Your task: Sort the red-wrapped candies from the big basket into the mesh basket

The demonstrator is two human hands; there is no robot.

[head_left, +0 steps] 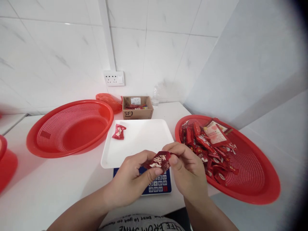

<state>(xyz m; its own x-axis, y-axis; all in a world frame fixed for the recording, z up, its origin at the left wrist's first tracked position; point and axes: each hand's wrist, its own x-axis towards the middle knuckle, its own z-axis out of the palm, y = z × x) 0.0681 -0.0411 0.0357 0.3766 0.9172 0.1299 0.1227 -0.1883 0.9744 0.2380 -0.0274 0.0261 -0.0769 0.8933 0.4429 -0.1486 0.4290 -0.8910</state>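
Note:
Between my two hands is a dark red candy packet (160, 161) with pale gold lettering, held above the keypad of a scale. My left hand (131, 178) pinches its left end with thumb and fingers. On its right end the thumb and fingers of my right hand (186, 170) are closed. The scale's white tray (141, 138) lies just beyond, partly hidden by my hands. A small red and pink packet (119, 132) rests on the tray's left side. Below the tray, part of the blue keypad (157, 184) shows.
To the right, a red mesh basket (260, 186) holds many red packets (211, 150). Another red basket (69, 128) stands at left, with a red bowl edge (7, 166) beyond it. Behind the scale are a cardboard box (137, 114), a red plastic bag (110, 102) and a clear bottle (156, 94).

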